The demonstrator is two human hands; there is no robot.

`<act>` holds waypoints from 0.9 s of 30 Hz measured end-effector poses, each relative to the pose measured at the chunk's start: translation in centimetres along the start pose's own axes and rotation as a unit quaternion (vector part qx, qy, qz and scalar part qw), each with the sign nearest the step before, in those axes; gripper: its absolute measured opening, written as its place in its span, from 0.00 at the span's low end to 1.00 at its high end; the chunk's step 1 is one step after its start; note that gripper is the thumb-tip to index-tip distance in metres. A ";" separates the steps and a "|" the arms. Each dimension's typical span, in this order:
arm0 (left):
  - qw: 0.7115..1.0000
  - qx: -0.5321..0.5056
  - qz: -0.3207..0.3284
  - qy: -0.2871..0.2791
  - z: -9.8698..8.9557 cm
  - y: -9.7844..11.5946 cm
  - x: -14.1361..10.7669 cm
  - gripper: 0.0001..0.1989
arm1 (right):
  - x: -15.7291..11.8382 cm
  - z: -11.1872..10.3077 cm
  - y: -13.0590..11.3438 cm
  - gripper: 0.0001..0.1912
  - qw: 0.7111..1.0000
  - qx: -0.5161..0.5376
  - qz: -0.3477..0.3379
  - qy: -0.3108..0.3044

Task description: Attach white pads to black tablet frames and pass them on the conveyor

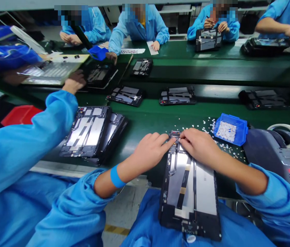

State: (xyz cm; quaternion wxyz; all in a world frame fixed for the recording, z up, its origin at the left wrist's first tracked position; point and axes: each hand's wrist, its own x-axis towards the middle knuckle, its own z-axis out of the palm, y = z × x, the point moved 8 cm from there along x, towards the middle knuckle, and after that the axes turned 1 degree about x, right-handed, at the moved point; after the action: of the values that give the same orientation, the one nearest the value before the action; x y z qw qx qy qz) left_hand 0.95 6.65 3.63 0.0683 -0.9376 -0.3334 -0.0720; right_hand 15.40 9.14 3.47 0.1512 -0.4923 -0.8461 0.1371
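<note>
An opened tablet-like device point(205, 188) is held at the near side, its far end by the bench point(140, 127) and its near end above the blue-clad lap. Its far end is touched by the bent fingers of the left hand point(147, 151) and right hand point(204, 147); whether a small part is pinched cannot be told. A blue tray point(242, 132) lies to the right. The device would probably handle as stiff and fairly light, with smooth panels and fragile exposed circuitry, best gripped by its long side edges. Its underside is hidden, and the fingertip contact is partly covered.
</note>
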 end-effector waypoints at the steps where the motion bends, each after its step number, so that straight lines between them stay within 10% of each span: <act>1: 1.000 -0.021 0.000 -0.005 0.2 -0.4 0.1 0.21 | -0.6 0.0 -0.4 0.11 0.999 -0.002 -0.040 0.018; 11: 0.999 -0.049 0.004 -0.009 0.3 -1.7 0.3 0.23 | -2.3 0.4 -3.8 0.15 0.964 -0.183 -0.193 -0.002; 16: 0.998 -0.056 -0.010 0.009 -0.1 -1.4 0.1 0.22 | -4.3 -2.7 -3.0 0.19 0.981 -0.048 -0.178 0.062; 21: 0.998 -0.064 0.000 0.003 -0.3 -0.9 0.0 0.24 | -14.5 -9.9 4.6 0.13 0.961 0.053 0.063 0.263; 27: 0.937 -0.291 -0.187 0.042 2.4 -3.4 -1.8 0.27 | -31.1 -11.5 17.0 0.14 0.766 0.212 0.423 0.435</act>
State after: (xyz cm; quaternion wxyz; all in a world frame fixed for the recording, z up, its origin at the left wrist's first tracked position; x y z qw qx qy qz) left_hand -2.40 8.59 1.17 -0.2079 -0.8332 -0.4641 -0.2170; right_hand 47.92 -8.96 3.77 0.5307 -0.7625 -0.3450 0.1340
